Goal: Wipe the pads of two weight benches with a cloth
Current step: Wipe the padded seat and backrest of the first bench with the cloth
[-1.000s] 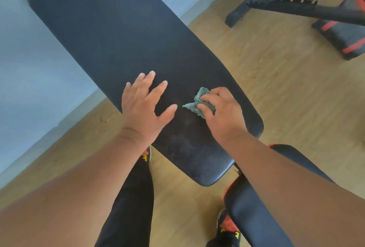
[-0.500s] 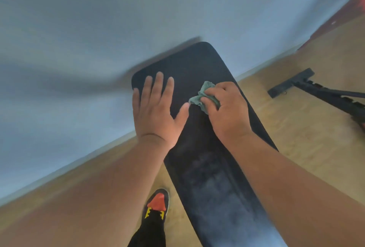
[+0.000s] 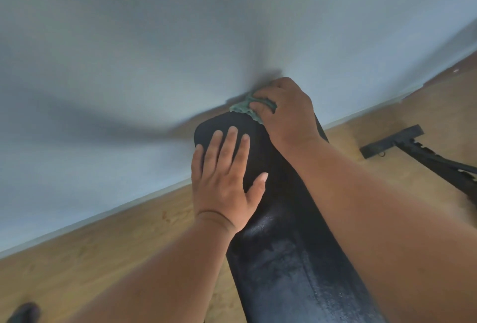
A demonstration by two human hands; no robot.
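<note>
1. Black vinyl covers the bench pad (image 3: 284, 258), which runs from the near edge up toward the far wall (image 3: 154, 38), its rounded far end just short of the skirting.
2. Streaks and a wet sheen show on the near half of the pad.
3. Right hand (image 3: 286, 110) sits at the pad's far right corner, fingers curled tight round a bunched green cloth (image 3: 245, 107) and pressing it onto the pad.
4. Left hand (image 3: 224, 180) lies flat on the pad's left side, near the cloth but apart from it, fingers straight and spread, thumb out to the right.
5. Wooden floor (image 3: 103, 258) lies on both sides.
6. Far right, a black metal frame (image 3: 413, 147) rests on the floor, apart from the pad.
</note>
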